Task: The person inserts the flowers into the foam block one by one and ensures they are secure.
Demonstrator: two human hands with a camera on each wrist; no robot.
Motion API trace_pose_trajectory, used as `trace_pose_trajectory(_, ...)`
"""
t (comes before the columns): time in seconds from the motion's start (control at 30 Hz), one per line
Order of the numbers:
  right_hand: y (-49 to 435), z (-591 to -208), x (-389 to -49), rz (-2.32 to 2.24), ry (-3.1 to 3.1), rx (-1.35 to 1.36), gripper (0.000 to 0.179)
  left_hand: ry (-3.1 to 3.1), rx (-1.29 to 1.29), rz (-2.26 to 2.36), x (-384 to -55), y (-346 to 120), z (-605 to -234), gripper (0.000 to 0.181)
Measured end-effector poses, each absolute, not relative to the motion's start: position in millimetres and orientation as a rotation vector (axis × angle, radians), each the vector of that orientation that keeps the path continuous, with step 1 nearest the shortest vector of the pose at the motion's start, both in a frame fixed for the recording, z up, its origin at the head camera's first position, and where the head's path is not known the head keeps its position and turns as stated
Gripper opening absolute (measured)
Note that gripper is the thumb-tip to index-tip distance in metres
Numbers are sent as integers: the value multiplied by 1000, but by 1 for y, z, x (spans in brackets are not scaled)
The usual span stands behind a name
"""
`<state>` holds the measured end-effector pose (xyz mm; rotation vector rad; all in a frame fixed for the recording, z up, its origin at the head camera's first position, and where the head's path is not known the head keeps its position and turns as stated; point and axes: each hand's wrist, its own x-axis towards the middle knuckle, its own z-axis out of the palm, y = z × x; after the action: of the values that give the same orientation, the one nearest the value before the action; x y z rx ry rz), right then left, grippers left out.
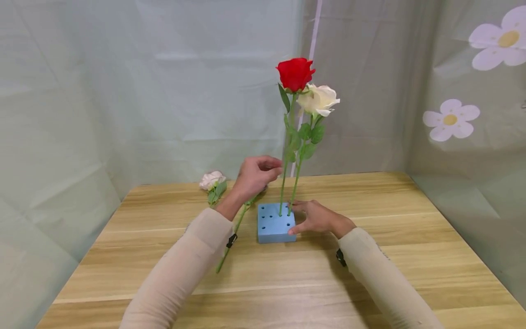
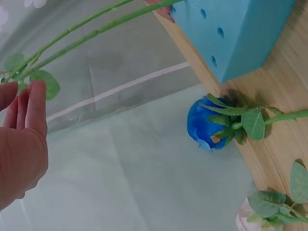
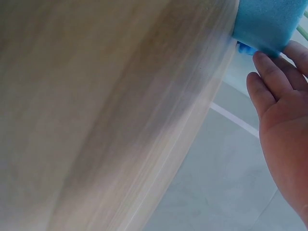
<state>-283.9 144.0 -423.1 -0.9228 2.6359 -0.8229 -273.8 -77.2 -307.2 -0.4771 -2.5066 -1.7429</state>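
Observation:
A light blue block (image 1: 276,230) with several holes sits on the table. A red rose (image 1: 295,74) and a white rose (image 1: 319,98) stand in it, stems upright with a slight lean. My left hand (image 1: 256,176) is beside the stems, below the leaves; in the left wrist view its fingers (image 2: 36,108) are nearly straight, the thumb apart from them, with no stem between. My right hand (image 1: 318,217) holds the block's right side, thumb at the front corner and fingers toward the back.
On the wooden table (image 1: 349,288), left of the block, lie a blue rose (image 2: 207,122) and a pale pink rose (image 1: 212,180). My left forearm partly covers their stems. Fabric curtains (image 1: 218,91) hang behind the table and along both sides.

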Motion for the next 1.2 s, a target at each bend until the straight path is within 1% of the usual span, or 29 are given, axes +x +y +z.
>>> trace_pose_trajectory(0.2,145,-422,-284,-826,2630,-927,87,-2496,-454,-1793,-274,-88,-306,26)
trace_pose_trajectory(0.5,144,-421,-283,-836,2622,-904,89,-2529,-456,-1716,-272,-106,-306,26)
trace_pose_trajectory(1.0,144,-422,-282,-818,2628,-907,89,-2548,-381,-1699,-269,-127,-320,25)
trace_pose_trajectory(1.2,145,-423,-282,-813,2628,-909,88,-2568,-379,-1744,-265,-135,-332,26)
